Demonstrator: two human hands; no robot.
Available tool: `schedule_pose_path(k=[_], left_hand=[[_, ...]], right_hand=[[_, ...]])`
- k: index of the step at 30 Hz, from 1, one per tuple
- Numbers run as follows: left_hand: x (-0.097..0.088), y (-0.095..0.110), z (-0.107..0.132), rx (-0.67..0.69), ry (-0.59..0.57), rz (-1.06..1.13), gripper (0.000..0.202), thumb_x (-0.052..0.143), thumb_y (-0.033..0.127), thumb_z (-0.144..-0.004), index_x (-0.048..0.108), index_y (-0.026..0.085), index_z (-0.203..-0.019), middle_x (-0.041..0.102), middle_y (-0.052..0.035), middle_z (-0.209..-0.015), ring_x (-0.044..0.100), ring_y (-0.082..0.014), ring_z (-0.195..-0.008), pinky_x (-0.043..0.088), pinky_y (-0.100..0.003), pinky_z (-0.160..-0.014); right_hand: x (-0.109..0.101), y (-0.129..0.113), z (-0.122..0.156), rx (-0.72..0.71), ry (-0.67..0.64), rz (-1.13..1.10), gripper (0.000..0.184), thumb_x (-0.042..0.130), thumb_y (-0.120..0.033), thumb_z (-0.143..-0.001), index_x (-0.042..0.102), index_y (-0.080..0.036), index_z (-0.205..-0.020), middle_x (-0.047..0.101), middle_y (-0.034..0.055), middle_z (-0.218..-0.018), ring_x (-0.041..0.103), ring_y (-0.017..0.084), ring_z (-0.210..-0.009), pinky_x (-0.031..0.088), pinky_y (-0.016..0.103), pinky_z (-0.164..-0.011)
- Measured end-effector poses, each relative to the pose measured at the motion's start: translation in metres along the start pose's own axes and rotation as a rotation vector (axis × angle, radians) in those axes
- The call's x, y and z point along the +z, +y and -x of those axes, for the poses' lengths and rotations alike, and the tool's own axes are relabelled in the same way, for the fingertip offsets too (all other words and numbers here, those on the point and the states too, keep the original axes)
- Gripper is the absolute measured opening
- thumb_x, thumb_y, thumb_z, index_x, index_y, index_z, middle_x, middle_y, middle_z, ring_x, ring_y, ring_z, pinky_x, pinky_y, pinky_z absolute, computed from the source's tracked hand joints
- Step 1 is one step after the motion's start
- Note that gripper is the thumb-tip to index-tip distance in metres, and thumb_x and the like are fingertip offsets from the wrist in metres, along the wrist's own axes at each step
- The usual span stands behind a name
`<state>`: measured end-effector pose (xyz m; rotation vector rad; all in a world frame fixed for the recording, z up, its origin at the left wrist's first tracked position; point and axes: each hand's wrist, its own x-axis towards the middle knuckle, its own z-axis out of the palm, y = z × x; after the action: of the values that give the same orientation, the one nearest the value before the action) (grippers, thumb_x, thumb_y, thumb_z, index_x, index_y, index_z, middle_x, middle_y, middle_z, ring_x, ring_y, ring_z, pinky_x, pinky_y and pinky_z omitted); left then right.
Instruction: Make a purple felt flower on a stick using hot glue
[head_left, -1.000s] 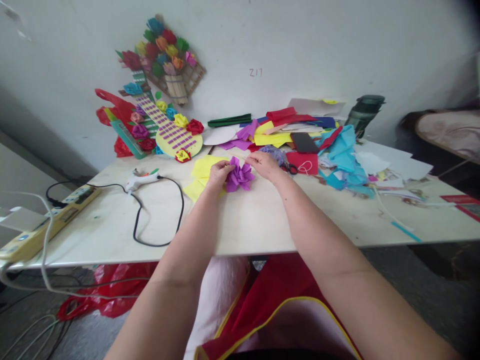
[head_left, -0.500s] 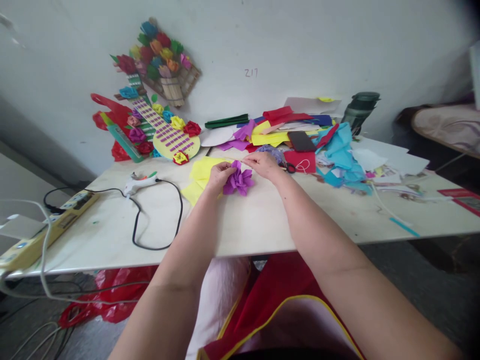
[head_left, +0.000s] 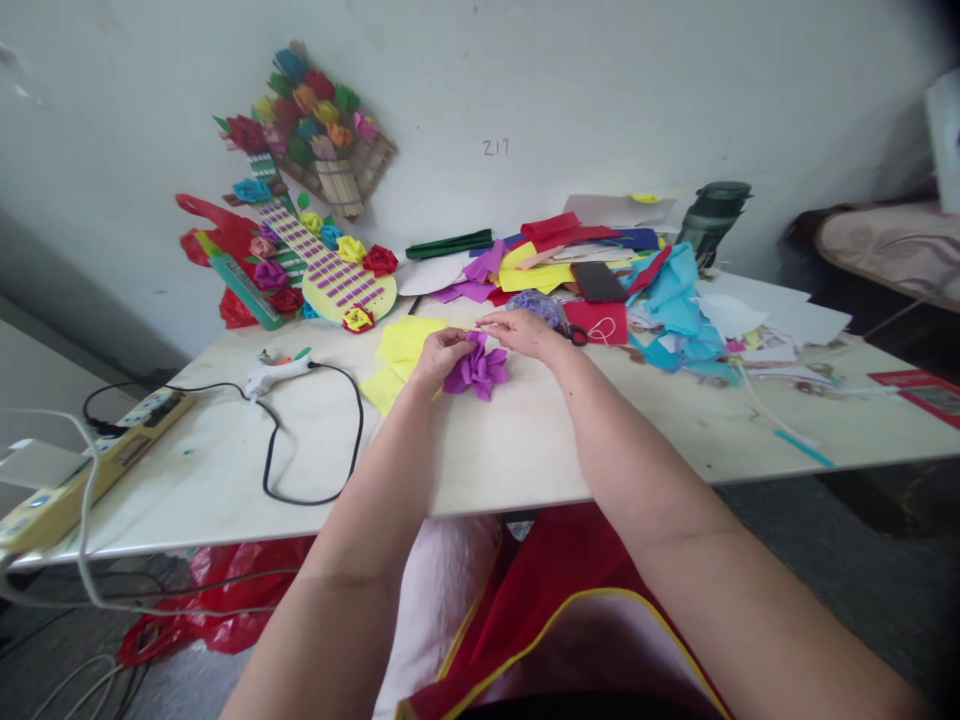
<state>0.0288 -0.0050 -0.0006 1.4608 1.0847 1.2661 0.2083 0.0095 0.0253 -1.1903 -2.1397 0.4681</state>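
A purple paper flower [head_left: 477, 370] lies on the pale table [head_left: 525, 440], between my two hands. My left hand [head_left: 439, 355] curls around the flower's left side, fingers closed on its petals. From the right, my right hand [head_left: 521, 332] pinches a petal at the flower's top with fingers pressed together. Yellow paper sheets [head_left: 401, 350] lie just under and left of the flower.
A white glue gun [head_left: 277, 372] with a black cord sits left. A power strip [head_left: 90, 455] lies at the far left edge. Coloured paper scraps [head_left: 600, 270], scissors [head_left: 577, 335], a dark phone [head_left: 598, 282] and a green bottle [head_left: 712, 220] crowd the back. A paper guitar craft [head_left: 322, 270] leans against the wall.
Both hands keep working the purple flower; my right hand has shifted slightly left onto its top petal. The camera view has drifted a little.
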Motion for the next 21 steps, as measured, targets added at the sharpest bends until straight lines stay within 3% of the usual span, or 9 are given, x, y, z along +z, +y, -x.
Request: schedule_pose_path(k=[9,21], left_hand=[[-0.0022,-0.0032,-0.0017,-0.031,-0.046,0.031,0.021,0.077,0.031,-0.056,0.070,0.015,-0.068,0.063,-0.0005,-0.063,0.051,-0.0097,-0.053,0.038,-0.022,-0.052],[-0.0010,0.0010,0.0017,-0.141,-0.089,0.209,0.020,0.078,0.023,-0.053,0.070,0.014,-0.069,0.064,-0.0007,-0.061,0.052,-0.0098,-0.051,0.041,-0.023,-0.052]], right_hand=[[0.0036,0.0027,0.0005,-0.014,0.026,-0.081,0.031,0.056,-0.034,-0.085,0.076,-0.019,-0.103,0.071,0.0030,-0.075,0.061,0.016,-0.074,0.045,0.029,-0.076],[0.0044,0.0022,-0.0002,-0.054,-0.004,-0.146,0.033,0.058,-0.035,-0.082,0.077,-0.016,-0.100,0.069,0.0015,-0.070,0.059,0.015,-0.070,0.045,0.027,-0.071]])
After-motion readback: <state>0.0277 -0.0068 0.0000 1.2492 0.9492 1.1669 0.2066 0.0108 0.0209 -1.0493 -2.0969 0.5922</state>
